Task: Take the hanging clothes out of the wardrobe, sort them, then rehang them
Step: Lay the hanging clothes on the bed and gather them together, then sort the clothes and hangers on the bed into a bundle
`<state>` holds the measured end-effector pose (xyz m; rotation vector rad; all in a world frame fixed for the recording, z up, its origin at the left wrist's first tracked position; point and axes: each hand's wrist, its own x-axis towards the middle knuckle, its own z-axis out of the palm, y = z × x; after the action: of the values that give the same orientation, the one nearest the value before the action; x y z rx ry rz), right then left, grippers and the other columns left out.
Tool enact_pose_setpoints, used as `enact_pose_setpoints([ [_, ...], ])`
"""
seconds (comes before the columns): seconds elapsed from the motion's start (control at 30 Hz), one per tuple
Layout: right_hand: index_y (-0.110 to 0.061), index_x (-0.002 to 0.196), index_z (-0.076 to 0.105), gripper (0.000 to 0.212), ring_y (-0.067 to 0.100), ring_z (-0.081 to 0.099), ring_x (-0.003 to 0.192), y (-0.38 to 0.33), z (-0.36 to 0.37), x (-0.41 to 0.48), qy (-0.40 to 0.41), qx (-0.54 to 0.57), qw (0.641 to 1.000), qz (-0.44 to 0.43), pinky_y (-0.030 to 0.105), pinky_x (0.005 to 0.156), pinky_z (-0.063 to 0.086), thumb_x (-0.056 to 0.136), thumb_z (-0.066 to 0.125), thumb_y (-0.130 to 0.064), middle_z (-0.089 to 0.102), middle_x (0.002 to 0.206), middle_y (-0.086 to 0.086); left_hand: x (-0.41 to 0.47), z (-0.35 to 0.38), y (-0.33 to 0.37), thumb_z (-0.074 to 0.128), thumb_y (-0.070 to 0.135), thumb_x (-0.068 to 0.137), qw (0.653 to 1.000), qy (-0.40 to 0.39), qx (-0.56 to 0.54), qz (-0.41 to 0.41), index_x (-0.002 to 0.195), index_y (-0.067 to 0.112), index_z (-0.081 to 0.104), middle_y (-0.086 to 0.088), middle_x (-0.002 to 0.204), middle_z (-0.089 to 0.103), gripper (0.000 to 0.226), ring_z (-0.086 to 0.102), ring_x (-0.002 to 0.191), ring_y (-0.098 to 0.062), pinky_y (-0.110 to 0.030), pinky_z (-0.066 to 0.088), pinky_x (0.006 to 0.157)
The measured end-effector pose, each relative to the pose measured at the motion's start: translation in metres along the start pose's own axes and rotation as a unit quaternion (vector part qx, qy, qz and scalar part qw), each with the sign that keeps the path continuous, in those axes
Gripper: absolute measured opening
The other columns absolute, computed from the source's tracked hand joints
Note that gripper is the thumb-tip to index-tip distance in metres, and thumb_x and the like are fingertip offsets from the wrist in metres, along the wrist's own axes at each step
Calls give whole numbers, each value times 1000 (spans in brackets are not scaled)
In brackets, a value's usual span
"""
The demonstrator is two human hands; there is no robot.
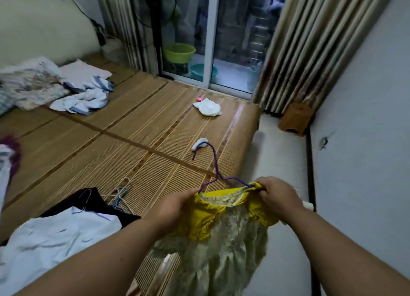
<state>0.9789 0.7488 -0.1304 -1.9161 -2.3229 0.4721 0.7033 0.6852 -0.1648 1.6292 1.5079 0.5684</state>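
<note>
Here both hands grip the yellow dress (206, 215) on its purple hanger (216, 169).

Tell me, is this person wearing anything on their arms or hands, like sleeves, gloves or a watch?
Nothing shows. The left hand and right hand are bare, no gloves; the left forearm and right forearm carry no sleeve, watch or bracelet.

Left hand (174, 205), right hand (277, 194) tight on dress (221, 240)
</note>
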Motion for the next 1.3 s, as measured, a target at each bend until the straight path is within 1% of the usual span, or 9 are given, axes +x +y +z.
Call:
enact_pose_setpoints([
  [0.07, -32, 90, 60, 16, 26, 58, 97, -5, 4, 42, -23, -21, 999, -24, 36, 82, 44, 86, 51, -20, 64, 99, 0, 18, -12, -5, 40, 1, 89, 999, 32, 37, -12, 133, 47, 42, 18, 129, 54, 64, 51, 112, 2, -12, 40, 90],
  [0.13, -28, 98, 62, 18, 26, 58, 99, -10, 10, 83, -39, -48, 996, -57, 36, 84, 43, 88, 49, -22, 62, 102, 1, 36, -20, -17, 41, -1, 89, 998, 44, 29, -45, 135, 42, 44, 20, 125, 53, 63, 48, 117, 1, -6, 36, 86],
  [0.4, -36, 107, 61, 26, 21, 57, 105, -39, 70, 260, -135, -42, 963, -230, 39, 88, 43, 86, 54, -22, 64, 106, -7, 111, -31, -74, 37, 26, 74, 975, 126, 1, -185, 131, 42, 50, 20, 120, 54, 61, 48, 112, 1, -15, 35, 87],
  [0.57, -28, 93, 60, 11, 23, 58, 104, -70, 120, 346, -196, -87, 929, -300, 37, 82, 39, 86, 51, -25, 65, 100, -3, 160, -33, -131, 53, 18, 89, 929, 207, 37, -304, 128, 32, 56, 2, 129, 59, 42, 53, 120, -21, -28, 42, 96],
  [0.73, -27, 94, 60, 11, 25, 58, 105, -110, 191, 409, -215, -91, 916, -326, 43, 88, 42, 88, 51, -25, 64, 103, -2, 191, -35, -196, 54, 14, 90, 882, 278, 27, -381, 123, 27, 60, -1, 121, 64, 35, 56, 114, -25, -29, 44, 89],
  [0.93, -22, 107, 49, 16, 26, 50, 117, -142, 287, 441, -257, -175, 899, -308, 50, 99, 37, 95, 42, -28, 53, 121, 5, 215, -17, -285, 50, 28, 87, 827, 298, -14, -476, 109, 32, 61, -4, 115, 66, 24, 58, 109, -31, -41, 48, 92],
  [1.07, -28, 128, 43, 32, 25, 41, 129, -150, 328, 444, -283, -149, 907, -275, 59, 108, 24, 97, 41, -34, 47, 134, 5, 226, -14, -323, 53, 35, 89, 783, 326, -30, -529, 125, 39, 54, -3, 131, 55, 36, 48, 122, -31, -43, 40, 102],
  [1.17, -34, 146, 23, 55, 22, 28, 138, -153, 335, 434, -275, -129, 906, -294, 59, 110, 17, 96, 45, -31, 33, 149, 0, 222, -15, -326, 58, 38, 89, 788, 319, 22, -526, 139, 35, 42, -8, 141, 40, 53, 37, 129, -33, -41, 35, 105],
  [1.3, -35, 148, 17, 66, 21, 24, 141, -156, 324, 409, -262, -145, 891, -340, 56, 110, 22, 92, 52, -36, 24, 154, -2, 192, -12, -314, 58, 41, 89, 816, 268, 30, -512, 145, 34, 31, -8, 152, 26, 63, 28, 135, -34, -44, 34, 107],
])
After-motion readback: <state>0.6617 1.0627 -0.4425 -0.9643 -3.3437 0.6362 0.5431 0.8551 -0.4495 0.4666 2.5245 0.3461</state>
